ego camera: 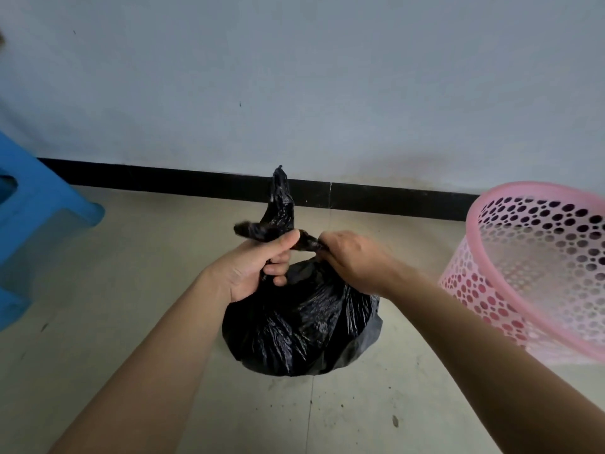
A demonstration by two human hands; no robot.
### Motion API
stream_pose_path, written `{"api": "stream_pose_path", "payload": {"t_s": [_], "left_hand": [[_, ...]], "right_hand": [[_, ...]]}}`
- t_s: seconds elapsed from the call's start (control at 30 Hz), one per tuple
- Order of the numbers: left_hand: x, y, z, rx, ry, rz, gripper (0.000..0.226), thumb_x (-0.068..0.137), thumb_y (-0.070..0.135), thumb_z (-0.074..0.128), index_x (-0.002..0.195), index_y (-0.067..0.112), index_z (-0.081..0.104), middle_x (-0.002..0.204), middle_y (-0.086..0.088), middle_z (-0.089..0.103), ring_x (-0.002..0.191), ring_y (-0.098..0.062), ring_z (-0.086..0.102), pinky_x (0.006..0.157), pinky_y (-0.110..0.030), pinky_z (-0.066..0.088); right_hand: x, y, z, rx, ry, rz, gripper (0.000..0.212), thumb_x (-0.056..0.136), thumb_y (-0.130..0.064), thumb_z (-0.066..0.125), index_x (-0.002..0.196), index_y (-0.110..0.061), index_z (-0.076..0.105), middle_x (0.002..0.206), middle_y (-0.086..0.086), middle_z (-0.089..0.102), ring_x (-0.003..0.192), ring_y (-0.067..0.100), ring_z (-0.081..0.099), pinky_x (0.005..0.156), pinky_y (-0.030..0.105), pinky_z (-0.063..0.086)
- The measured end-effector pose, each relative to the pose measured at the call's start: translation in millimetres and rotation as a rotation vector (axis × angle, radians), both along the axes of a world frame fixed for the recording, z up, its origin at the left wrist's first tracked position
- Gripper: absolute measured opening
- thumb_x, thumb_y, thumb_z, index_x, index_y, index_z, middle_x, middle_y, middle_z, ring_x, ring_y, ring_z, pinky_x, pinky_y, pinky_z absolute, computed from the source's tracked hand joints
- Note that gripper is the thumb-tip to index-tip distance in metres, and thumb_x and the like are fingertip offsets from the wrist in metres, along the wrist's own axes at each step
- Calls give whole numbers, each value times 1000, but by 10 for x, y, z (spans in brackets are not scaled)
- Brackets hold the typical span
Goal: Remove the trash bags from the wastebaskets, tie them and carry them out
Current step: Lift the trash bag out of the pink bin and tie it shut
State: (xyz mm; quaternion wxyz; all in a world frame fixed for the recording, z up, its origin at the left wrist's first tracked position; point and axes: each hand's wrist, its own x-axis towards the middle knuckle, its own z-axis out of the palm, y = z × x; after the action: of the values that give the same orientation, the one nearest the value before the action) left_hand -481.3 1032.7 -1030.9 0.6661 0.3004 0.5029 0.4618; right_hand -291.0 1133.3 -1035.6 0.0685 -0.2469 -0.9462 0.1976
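A full black trash bag (301,326) sits on the tiled floor in the middle of the head view, its top twisted into strands. My left hand (258,267) grips one twisted strand, whose free end sticks up toward the wall. My right hand (353,260) grips the other strand just to the right, and the two strands cross between my hands. A pink perforated wastebasket (537,273) stands at the right with no bag inside it.
A blue plastic stool (36,217) stands at the left edge. A pale wall with a black baseboard (393,199) runs close behind the bag. Small dark specks lie on the floor in front of the bag.
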Motion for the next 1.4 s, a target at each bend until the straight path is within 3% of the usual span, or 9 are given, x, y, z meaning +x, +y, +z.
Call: {"api": "stream_pose_path", "payload": {"t_s": [0.1, 0.33, 0.53, 0.67, 0.77, 1.0, 1.13, 1.3, 1.4], "left_hand": [[59, 26, 41, 0, -58, 102, 48, 94, 52, 56, 116, 11, 69, 60, 3, 14, 49, -10, 15, 48, -24, 32], [41, -60, 151, -17, -136, 33, 40, 98, 53, 48, 80, 18, 55, 55, 6, 18, 45, -10, 17, 48, -25, 34], [144, -71, 218, 47, -49, -171, 39, 99, 49, 47, 77, 17, 51, 54, 5, 21, 45, -10, 19, 52, -27, 37], [179, -93, 188, 34, -15, -207, 38, 99, 49, 48, 78, 16, 51, 55, 5, 19, 45, -9, 19, 52, -27, 36], [145, -109, 164, 35, -82, -145, 38, 94, 52, 54, 77, 18, 51, 54, 7, 21, 44, -7, 20, 52, -25, 35], [206, -161, 88, -13, -19, -146, 36, 96, 48, 54, 79, 17, 53, 57, 4, 21, 45, -8, 22, 53, -25, 35], [280, -152, 143, 0, 5, -156, 36, 97, 47, 50, 80, 16, 54, 56, 4, 23, 46, -8, 23, 52, -24, 36], [285, -118, 122, 46, -85, -89, 35, 100, 47, 46, 88, 14, 54, 61, 1, 42, 47, -9, 30, 54, -24, 38], [189, -104, 91, 67, -142, 44, 35, 100, 46, 46, 91, 13, 56, 72, -2, 58, 49, -8, 38, 53, -23, 40]], "right_hand": [[2, -12, -26, 5, -31, 29, 29, 106, -37, 38, 88, -16, 42, 80, 1, 53, 71, 21, 51, 64, 33, 39], [183, 146, 161, -702, -67, -207, 92, 73, -85, 42, 138, -20, 49, 128, 0, 58, 110, 15, 58, 97, 33, 48], [106, 307, 310, -1173, 454, -478, 79, 88, -80, 32, 124, -18, 65, 104, 1, 64, 77, 13, 58, 67, 25, 44], [-42, 245, 443, -1058, 625, -324, 40, 97, -50, 53, 97, -12, 67, 76, -3, 56, 57, 5, 45, 55, 17, 36], [-48, 290, 432, -1045, 818, -438, 25, 103, -34, 52, 85, -19, 59, 75, -3, 54, 65, 7, 46, 62, 22, 36], [-116, 122, 500, -1713, 1127, -582, 48, 107, -43, 33, 96, -1, 55, 93, 12, 68, 103, 34, 67, 92, 43, 52], [-168, 110, 609, -1702, 1199, -730, 51, 100, -37, 55, 58, -23, 28, 49, -7, 20, 40, 10, 20, 39, 23, 19], [-123, 154, 683, -1547, 1155, -614, 48, 98, -18, 55, 62, -24, 24, 53, -6, 14, 45, 12, 13, 40, 25, 20], [-88, 164, 718, -1410, 1059, -448, 30, 97, -20, 54, 70, -17, 42, 59, 0, 40, 57, 18, 46, 63, 30, 45]]}}
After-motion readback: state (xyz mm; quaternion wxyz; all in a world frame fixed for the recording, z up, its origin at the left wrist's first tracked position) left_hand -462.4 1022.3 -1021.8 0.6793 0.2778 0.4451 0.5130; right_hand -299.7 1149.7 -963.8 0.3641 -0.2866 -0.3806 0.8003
